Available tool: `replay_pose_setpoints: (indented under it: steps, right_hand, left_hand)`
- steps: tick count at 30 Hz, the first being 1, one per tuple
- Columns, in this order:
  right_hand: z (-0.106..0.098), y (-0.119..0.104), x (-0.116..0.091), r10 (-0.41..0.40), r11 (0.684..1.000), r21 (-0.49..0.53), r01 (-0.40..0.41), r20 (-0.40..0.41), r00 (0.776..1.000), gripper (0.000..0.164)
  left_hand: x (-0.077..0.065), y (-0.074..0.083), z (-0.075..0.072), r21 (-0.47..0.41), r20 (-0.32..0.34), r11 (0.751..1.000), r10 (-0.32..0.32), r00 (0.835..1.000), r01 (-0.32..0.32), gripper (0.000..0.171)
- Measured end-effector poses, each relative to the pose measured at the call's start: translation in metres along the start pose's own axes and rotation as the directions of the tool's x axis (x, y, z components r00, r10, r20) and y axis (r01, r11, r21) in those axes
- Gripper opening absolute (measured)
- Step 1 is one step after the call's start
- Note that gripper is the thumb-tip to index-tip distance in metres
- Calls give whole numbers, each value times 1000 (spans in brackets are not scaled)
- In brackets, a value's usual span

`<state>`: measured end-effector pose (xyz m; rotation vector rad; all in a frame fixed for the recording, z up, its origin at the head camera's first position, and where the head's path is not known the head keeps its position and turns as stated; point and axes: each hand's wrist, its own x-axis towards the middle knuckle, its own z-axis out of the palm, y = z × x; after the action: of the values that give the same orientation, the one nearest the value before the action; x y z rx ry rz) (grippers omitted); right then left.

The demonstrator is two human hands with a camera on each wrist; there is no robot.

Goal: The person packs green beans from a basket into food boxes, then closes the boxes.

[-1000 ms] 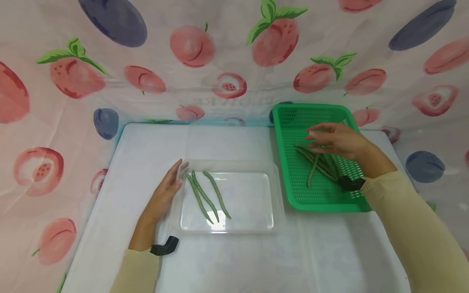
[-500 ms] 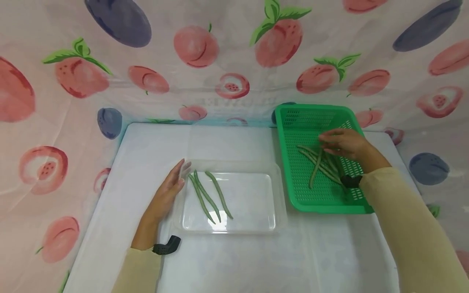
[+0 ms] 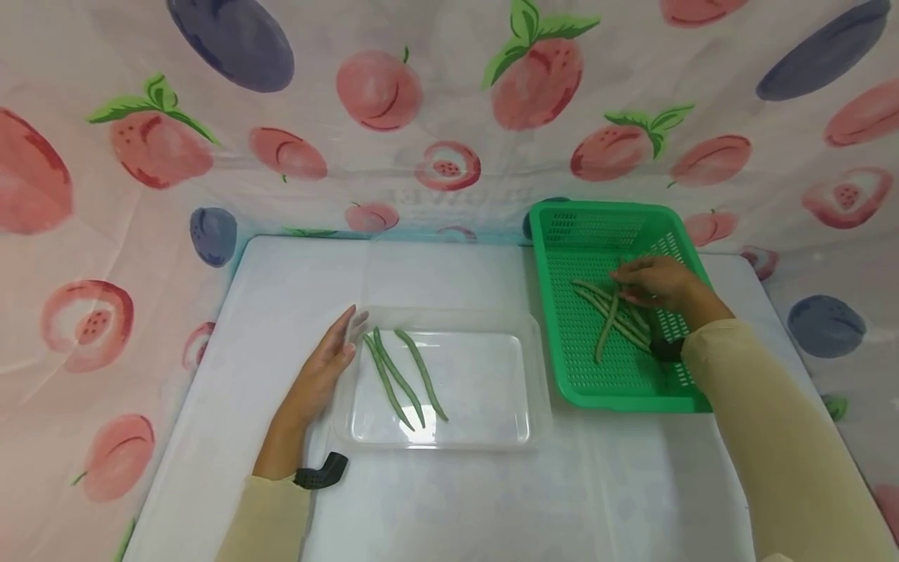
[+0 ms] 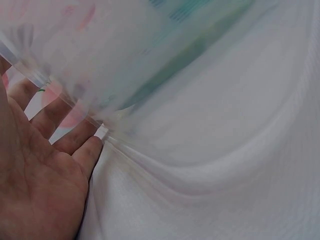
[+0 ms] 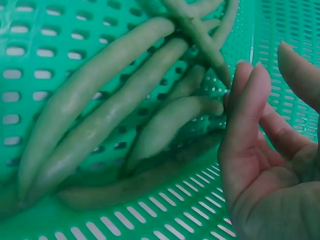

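Observation:
My left hand rests against the left wall of a clear plastic box, its fingers fairly straight along the rim. Inside that box lie three green beans, side by side at the left. Over at the right, my right hand is down in a green plastic basket, above a small pile of green beans. In the right wrist view its fingertips are right at the ends of several beans, with the fingers loosely bent and spread.
A white-covered table bears the box and the basket, which stand close side by side. Behind rises a fruit-printed sheet. Each wrist wears a small black device.
My right hand has come down and slightly back to the bean pile, and its spread fingers have drawn closer together. The left hand stays against the box.

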<state>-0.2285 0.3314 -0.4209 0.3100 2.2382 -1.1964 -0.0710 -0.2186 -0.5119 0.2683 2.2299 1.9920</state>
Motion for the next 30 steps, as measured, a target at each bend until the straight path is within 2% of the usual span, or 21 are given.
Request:
replay_pose_setpoints:
  steps: [9, 16, 21, 30]
  right_hand:
    - [6, 1, 2, -9, 1000, -28, 9, 4, 1000, 69]
    - [5, 9, 7, -32, 996, -78, 34, 23, 999, 62]
    - [5, 7, 4, -48, 992, -117, 51, 26, 999, 60]
    - [4, 3, 0, -145, 989, 16, 144, 97, 985, 64]
  left_hand:
    - [1, 0, 0, -8, 3, 1000, 3, 1000, -3, 60]
    - [-1, 1, 2, -14, 10, 1000, 6, 1000, -6, 61]
    - [-1, 2, 3, -12, 6, 1000, 2, 1000, -2, 61]
    - [0, 1, 0, 9, -2, 1000, -1, 1000, 1, 61]
